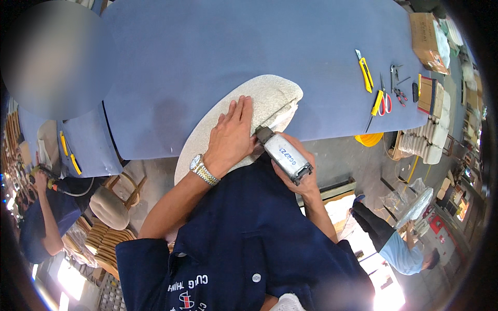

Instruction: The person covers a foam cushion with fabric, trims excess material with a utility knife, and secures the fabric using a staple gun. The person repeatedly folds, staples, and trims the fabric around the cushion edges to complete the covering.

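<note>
A rounded seat pad covered in pale, textured fabric (275,89) lies at the near edge of the blue-topped table (171,62), reaching toward my body. My left hand (232,135) rests flat on it, fingers stretched out, with a metal watch (202,168) on the wrist. In my right hand (307,181) is a silver staple gun (289,155), fingers wrapped round it. Its dark nose points at the pad's right side, close to my left hand, where a fabric edge is folded. Whether the nose touches the pad I cannot tell.
On the table's right lie a yellow utility knife (366,75), red-handled scissors (388,103) and pliers (399,97). A cardboard box (425,41) stands at the far right. A yellow coil (369,140) hangs below the edge. One person (44,217) works at left, another (402,254) at right.
</note>
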The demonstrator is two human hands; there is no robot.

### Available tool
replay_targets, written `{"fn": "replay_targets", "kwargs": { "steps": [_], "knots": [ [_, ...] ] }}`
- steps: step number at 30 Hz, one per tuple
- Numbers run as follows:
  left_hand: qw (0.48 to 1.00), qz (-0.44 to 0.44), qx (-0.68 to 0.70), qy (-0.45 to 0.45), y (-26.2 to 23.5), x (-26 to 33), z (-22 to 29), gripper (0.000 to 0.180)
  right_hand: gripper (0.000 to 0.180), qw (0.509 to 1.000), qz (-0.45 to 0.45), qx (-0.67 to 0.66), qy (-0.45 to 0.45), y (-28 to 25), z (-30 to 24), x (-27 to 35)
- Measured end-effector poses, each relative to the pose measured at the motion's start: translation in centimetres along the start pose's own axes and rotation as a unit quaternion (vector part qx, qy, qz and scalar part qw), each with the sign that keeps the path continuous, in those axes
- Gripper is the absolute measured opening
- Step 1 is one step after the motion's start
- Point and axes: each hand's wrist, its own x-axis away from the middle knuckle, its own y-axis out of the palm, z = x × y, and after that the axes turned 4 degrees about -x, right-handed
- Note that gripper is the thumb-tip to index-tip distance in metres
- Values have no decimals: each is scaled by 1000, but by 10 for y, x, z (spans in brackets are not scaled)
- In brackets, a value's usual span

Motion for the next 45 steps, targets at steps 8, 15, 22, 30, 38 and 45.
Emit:
{"fn": "replay_targets", "kwargs": {
  "steps": [8, 15, 22, 30, 38, 45],
  "knots": [
    [1000, 4, 22, 9, -3, 2, -1, 87, 63, 999, -22, 42, 5, -3, -8, -5],
    [1000, 14, 14, 4, -2, 0, 2, 83, 59, 998, -6, 53, 32, 6, -19, -11],
    [999, 17, 20, 18, 2, 1, -2, 82, 58, 999, 26, 46, -8, 10, -9, -6],
    [998, 54, -31, 6, -4, 34, -8, 91, 60, 996, 48, 51, -48, 14, 1, -2],
    [995, 82, -47, 3, -38, 21, 1, 68, 55, 986, 67, 67, -139, 14, -25, -34],
    [978, -22, 106, 178, -39, -39, -36, 59, 57, 987, 89, 107, -80, -31, -2, -51]
  ]
}}
